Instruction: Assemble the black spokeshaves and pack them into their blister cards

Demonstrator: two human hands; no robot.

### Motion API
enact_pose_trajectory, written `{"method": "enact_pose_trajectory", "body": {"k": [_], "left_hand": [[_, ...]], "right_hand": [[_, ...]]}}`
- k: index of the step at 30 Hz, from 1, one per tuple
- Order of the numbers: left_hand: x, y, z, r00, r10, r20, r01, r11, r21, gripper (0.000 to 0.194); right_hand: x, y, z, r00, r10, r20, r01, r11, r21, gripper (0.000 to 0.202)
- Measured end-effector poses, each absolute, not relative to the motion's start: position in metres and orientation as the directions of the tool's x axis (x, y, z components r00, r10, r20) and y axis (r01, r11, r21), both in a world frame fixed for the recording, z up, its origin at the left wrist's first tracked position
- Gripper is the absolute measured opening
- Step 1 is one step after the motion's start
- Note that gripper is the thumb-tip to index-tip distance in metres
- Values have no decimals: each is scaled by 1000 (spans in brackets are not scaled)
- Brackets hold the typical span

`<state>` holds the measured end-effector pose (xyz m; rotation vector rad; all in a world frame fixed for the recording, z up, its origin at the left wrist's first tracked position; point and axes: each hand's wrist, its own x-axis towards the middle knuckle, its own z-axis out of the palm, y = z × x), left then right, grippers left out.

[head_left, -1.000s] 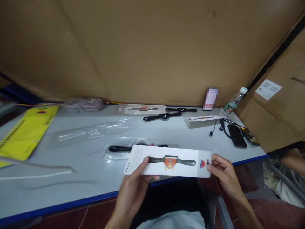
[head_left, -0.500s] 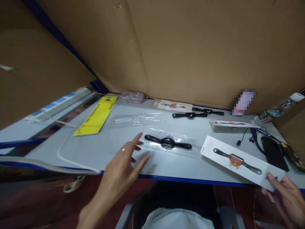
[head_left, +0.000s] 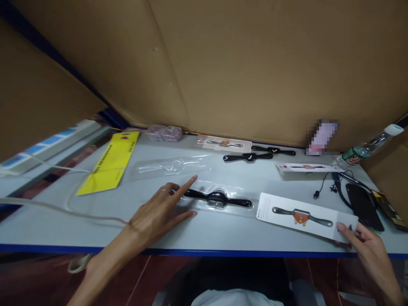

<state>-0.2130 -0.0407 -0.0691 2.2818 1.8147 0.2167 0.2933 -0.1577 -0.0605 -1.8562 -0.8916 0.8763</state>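
Note:
A black spokeshave [head_left: 217,198] lies in a clear plastic blister tray [head_left: 237,191] on the table. My left hand [head_left: 161,208] is at the tray's left end, index finger and thumb stretched apart around it; I cannot tell whether they touch it. My right hand [head_left: 366,240] pinches the right end of a white printed card [head_left: 301,216] that pictures a spokeshave. The card's left end is close to the tray's right end. Two loose spokeshaves, one nearer [head_left: 247,157] and one behind it [head_left: 274,151], lie farther back. An unfilled clear blister [head_left: 175,165] lies behind my left hand.
Left are a yellow card [head_left: 110,163], a power strip [head_left: 47,146] and a white cable [head_left: 95,216]. Along the back are a pink-filled clear box [head_left: 164,133] and a packaged card [head_left: 225,143]. Another card [head_left: 306,168], a bottle [head_left: 353,155], earphones [head_left: 316,194] and a phone [head_left: 364,207] are right.
My left hand has moved to the tray's left end, its index finger now over it. My right hand has brought the card left, closer to the tray. The view has shifted slightly.

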Motion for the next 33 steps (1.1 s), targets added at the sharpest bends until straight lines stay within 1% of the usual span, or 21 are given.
{"method": "enact_pose_trajectory", "body": {"k": [3, 5, 9, 11, 19, 23, 25, 29, 33], "left_hand": [[-210, -35, -63, 202, 975, -96, 959, -177, 220, 78], [-208, -33, -61, 191, 974, -123, 964, -163, 209, 79], [-210, -33, -63, 209, 973, -102, 956, -181, 230, 75], [-210, -33, -64, 210, 974, -86, 955, -186, 230, 74], [-201, -34, -58, 200, 975, -94, 962, -178, 206, 72], [-200, -33, -57, 195, 973, -120, 966, -170, 195, 71], [-200, -32, -58, 209, 973, -100, 959, -185, 214, 71], [-196, -34, -57, 285, 957, -59, 922, -257, 291, 70], [-180, -43, -53, 294, 952, -86, 911, -252, 328, 67]], "right_hand": [[291, -154, -61, 521, 829, -201, 264, -381, -886, 45], [289, -152, -63, 543, 819, -186, 258, -373, -891, 47], [284, -146, -65, 538, 825, -173, 207, -328, -922, 48], [282, -142, -62, 527, 836, -153, 211, -303, -929, 47], [302, -125, -54, 417, 907, -57, 357, -221, -908, 43], [311, -116, -57, 335, 937, -96, 378, -227, -898, 44], [306, -112, -59, 310, 945, -102, 375, -221, -900, 44], [284, -106, -60, 263, 961, -86, 366, -182, -913, 42], [282, -110, -56, 298, 950, -96, 377, -210, -902, 45]]}}
